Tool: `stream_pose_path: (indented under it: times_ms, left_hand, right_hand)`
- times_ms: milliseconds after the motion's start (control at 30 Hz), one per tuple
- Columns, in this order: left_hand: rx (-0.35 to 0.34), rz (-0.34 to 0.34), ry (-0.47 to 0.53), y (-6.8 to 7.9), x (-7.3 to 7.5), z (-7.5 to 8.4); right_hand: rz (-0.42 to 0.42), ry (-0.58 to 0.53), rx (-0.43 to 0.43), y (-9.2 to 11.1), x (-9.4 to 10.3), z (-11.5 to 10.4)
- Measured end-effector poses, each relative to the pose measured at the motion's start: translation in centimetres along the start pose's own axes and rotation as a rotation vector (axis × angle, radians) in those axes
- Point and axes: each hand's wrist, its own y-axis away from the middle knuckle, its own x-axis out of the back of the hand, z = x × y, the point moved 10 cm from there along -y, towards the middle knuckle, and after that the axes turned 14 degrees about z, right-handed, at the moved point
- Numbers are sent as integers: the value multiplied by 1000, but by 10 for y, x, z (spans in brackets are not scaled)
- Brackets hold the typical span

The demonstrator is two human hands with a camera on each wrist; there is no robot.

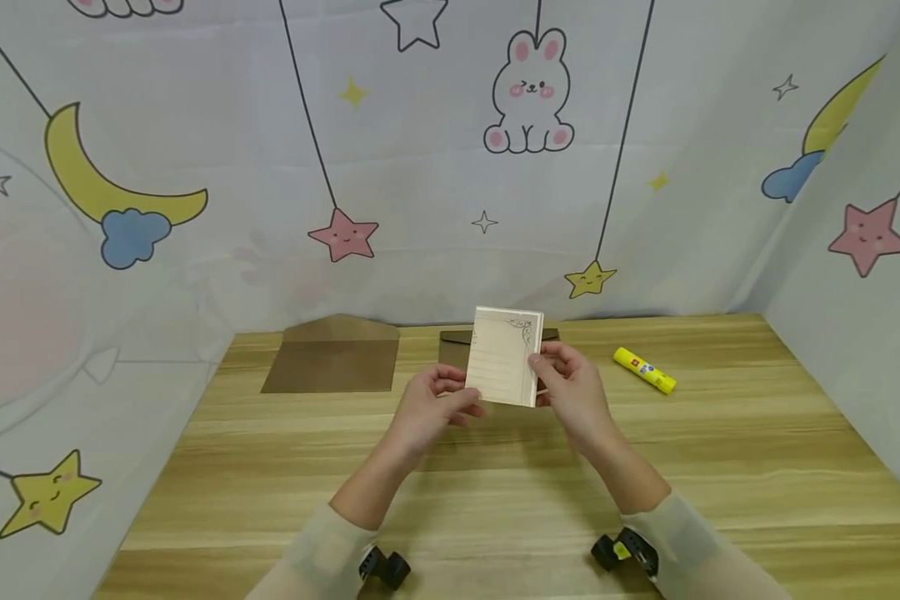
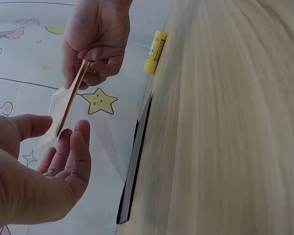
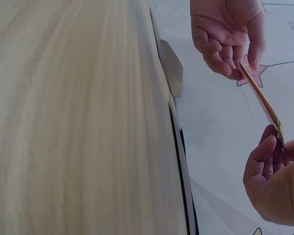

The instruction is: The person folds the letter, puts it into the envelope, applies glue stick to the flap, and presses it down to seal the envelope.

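A cream folded sheet of letter paper (image 1: 504, 358), with ruled lines and a scroll ornament in its upper right corner, is held up over the table in the head view. At its lower left corner the left hand (image 1: 429, 410) pinches it, thumb in front and fingers behind. The right hand (image 1: 579, 396) grips the right edge, its thumb on the front face. Seen edge-on in the left wrist view, the letter paper (image 2: 68, 103) shows several thin layers. Partly hidden behind it on the table lies a dark brown envelope (image 1: 452, 353).
Left of the hands, a brown envelope (image 1: 333, 367) lies with its flap raised toward the back. A yellow glue stick (image 1: 645, 371) rests on the right of the wooden table (image 1: 525, 500). A white patterned curtain (image 1: 420, 150) hangs along the back and sides.
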Motion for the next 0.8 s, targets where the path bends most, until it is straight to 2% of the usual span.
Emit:
stream_pose_path:
  times_ms: [100, 267, 367, 500, 700, 800]
  left_hand:
    - [-53, 42, -78, -3, 12, 5]
    - [-188, 109, -254, -8, 37, 18]
    - [-264, 122, -369, -11, 54, 25]
    - [-328, 131, -529, -18, 76, 31]
    - [-439, 206, -789, -29, 123, 39]
    - [-444, 243, -889, -36, 151, 37]
  right_hand:
    - [-5, 17, 0, -3, 2, 0]
    - [-10, 74, 2, -5, 9, 2]
    - [-14, 107, 1, -5, 15, 2]
    - [-22, 131, 6, -6, 22, 4]
    - [-40, 184, 4, -7, 35, 8]
    - [-42, 206, 5, -8, 41, 10]
